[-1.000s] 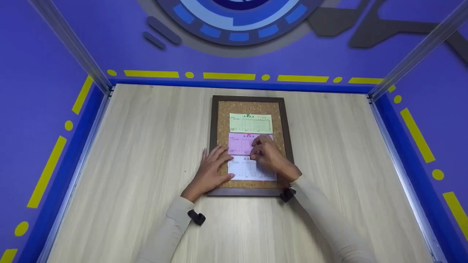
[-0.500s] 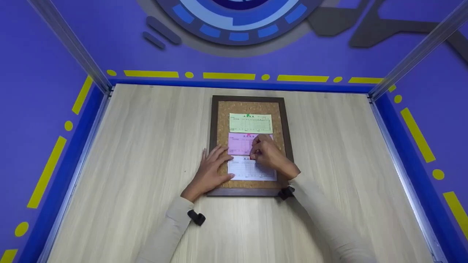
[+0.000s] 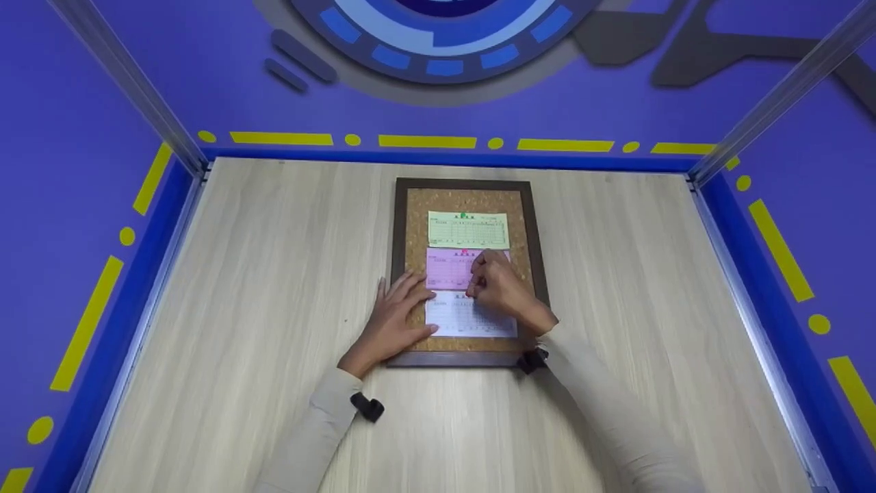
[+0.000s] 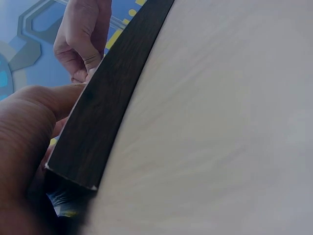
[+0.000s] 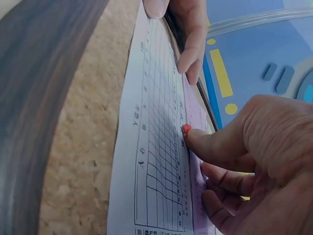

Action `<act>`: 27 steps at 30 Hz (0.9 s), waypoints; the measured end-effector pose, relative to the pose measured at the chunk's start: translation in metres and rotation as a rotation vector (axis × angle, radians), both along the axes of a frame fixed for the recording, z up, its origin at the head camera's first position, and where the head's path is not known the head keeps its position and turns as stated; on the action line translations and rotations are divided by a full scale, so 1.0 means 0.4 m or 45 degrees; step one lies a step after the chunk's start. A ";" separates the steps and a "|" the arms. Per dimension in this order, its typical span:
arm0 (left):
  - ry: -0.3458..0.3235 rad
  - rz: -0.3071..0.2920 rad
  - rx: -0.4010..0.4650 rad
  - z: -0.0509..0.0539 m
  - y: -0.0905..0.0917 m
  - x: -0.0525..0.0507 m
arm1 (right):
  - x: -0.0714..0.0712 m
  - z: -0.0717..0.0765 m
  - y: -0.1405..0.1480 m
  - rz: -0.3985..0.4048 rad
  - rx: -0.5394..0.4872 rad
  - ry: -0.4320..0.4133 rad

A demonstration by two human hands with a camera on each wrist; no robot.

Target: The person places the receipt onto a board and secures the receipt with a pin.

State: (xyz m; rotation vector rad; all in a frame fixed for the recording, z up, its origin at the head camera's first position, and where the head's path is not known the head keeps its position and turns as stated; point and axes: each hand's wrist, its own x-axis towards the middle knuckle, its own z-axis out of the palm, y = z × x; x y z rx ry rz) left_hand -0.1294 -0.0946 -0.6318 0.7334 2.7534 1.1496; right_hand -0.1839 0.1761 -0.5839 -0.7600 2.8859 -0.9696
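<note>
A dark-framed cork board [image 3: 452,198] lies on the table, bearing a green slip [image 3: 469,231], a pink slip [image 3: 443,269] and a white slip [image 3: 458,318] in a column. At the white slip's top edge, my right hand [image 3: 503,284] pinches a red push pin [image 5: 187,129]; its thumb is against the pin in the right wrist view. The pin's point is hidden. My left hand [image 3: 397,318] lies spread over the board's left side, its thumb and fingertips on the white slip's left edge. In the left wrist view the frame's side [image 4: 107,93] hides part of both hands.
A green pin [image 3: 463,215] is at the top of the green slip and a pinkish-red pin [image 3: 465,251] at the top of the pink one. Pale wood table [image 3: 294,274] surrounds the board. Blue walls [image 3: 383,116] with yellow marks enclose the back and sides.
My right hand and wrist have shifted very slightly left and up, the fingers staying at the red push pin. My left hand keeps its place on the board.
</note>
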 end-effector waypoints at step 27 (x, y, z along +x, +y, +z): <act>0.014 0.006 -0.033 0.001 0.000 0.001 | 0.021 -0.092 0.049 0.064 -0.309 0.085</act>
